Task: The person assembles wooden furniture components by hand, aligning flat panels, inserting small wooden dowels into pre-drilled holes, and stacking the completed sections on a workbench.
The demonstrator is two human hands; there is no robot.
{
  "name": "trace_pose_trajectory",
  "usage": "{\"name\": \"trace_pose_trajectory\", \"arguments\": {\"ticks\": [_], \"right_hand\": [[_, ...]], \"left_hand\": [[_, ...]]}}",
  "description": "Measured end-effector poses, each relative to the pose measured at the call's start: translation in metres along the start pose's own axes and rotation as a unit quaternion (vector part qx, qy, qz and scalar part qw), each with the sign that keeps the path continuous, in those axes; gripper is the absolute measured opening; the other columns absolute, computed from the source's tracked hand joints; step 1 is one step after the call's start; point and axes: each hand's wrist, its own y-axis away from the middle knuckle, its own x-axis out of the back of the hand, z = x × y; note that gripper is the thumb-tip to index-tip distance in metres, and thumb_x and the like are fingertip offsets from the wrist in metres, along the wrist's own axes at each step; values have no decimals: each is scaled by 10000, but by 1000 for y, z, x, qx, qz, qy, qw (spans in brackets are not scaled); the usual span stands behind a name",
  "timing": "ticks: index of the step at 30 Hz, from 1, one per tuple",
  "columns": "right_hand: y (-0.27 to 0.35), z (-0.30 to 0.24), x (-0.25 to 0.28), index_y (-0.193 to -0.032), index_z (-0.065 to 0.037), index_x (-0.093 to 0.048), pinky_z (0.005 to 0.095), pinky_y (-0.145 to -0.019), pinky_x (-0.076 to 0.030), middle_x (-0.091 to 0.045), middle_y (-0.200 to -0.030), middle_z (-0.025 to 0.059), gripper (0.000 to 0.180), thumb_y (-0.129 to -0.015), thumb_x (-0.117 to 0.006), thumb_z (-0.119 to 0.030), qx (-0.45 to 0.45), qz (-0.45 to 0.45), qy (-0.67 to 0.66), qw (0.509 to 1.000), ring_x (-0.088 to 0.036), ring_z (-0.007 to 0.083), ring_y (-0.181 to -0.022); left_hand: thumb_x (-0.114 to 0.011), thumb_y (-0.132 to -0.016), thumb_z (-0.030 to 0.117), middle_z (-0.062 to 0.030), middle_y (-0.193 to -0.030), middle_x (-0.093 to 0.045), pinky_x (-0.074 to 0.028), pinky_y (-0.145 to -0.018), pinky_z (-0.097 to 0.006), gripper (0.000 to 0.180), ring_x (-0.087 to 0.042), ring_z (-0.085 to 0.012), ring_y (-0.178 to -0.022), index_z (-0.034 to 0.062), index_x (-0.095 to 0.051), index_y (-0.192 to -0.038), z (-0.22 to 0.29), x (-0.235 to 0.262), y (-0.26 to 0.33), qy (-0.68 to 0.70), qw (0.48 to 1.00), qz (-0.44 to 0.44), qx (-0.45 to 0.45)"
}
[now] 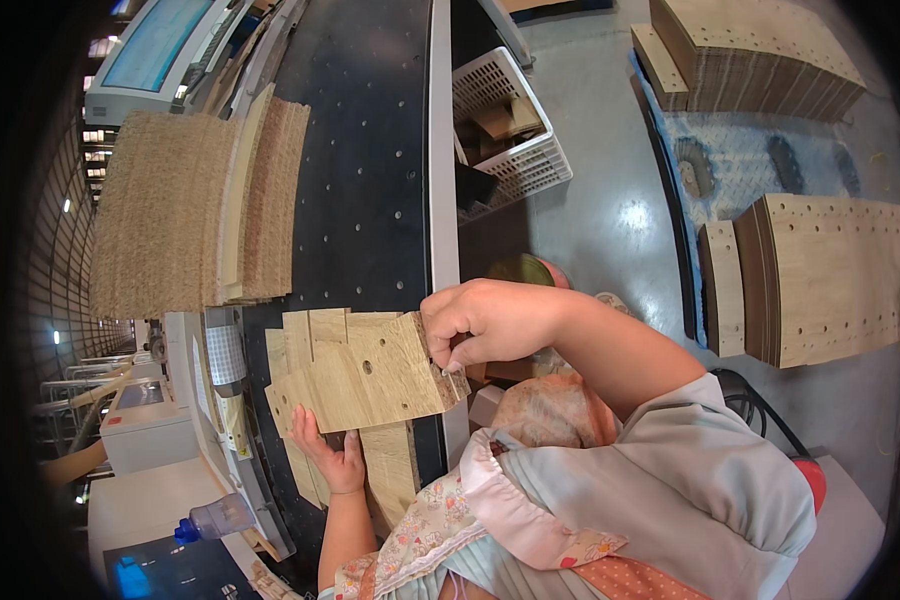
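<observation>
A wood-grain board (370, 372) with drilled holes lies slanted across other boards (390, 460) on the dark work table. My left hand (332, 458) is at its near edge, fingertips on the board and thumb against the edge, steadying it. At the board's right end is my right hand (490, 318), thumb and fingers closed in a pinch against the rough cut end. Whatever small thing the pinch may hold is hidden by the fingers.
Brown panels (170, 210) stand stacked at the table's far left. A white plastic crate (555, 165) with offcuts sits beyond the table's right edge. Drilled boards (850, 275) are piled on a blue-white pallet (730, 150). A clear bottle (220, 515) lies at lower left.
</observation>
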Motion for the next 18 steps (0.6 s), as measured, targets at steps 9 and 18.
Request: {"name": "trace_pose_trajectory", "arguments": {"ticks": [9,18], "right_hand": [[0,4,-7,-760,-42,-606,315,-721,-463,-569,-823,55,50,-718,-620,-19,22,35,29,999,-572,225,-813],[0,6,0,-654,-34,-535,279,-547,-403,-544,-648,15,325,-655,-818,-193,-174,56,-35,983,-501,120,-621]], "left_hand": [[-610,-851,305,-163,-1437,-313,-64,-1093,-545,647,-258,-347,-1343,51,-313,-1367,-6,-4,3,23,1000,2,15],[-634,-837,242,-168,-1433,-316,-82,-1093,-533,646,-265,-346,-1340,41,-318,-1363,-9,-3,3,32,999,8,0]]}}
